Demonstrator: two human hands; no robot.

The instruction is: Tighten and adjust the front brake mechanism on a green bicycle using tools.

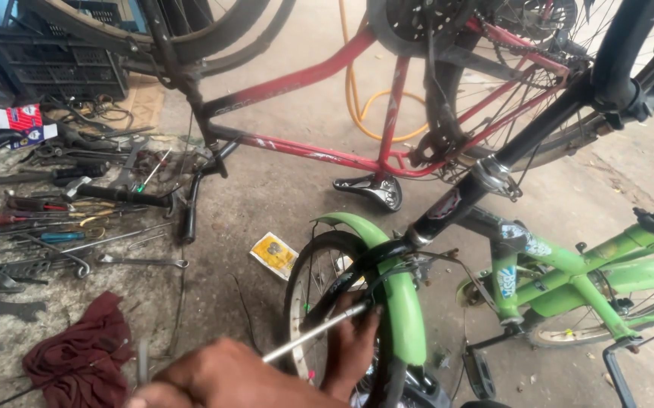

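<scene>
At bottom centre, my right hand [217, 378] grips a metal rod [313, 333] angled toward the green mudguard [402, 313], while my left hand [351, 349] clasps the wheel [304, 291] to steady it.

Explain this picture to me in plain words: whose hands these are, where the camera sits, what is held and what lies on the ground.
The camera sits on a person's head and looks down, so the two bare hands at the bottom are that person's own. The left hand holds a thin metal rod that points up toward the green mudguard of a small green bicycle. The right hand grips the wheel under that mudguard. Behind stands a red bicycle, turned upside down with its saddle on the concrete floor. To the left lie scattered hand tools, a dark red rag and a small yellow packet.
</scene>
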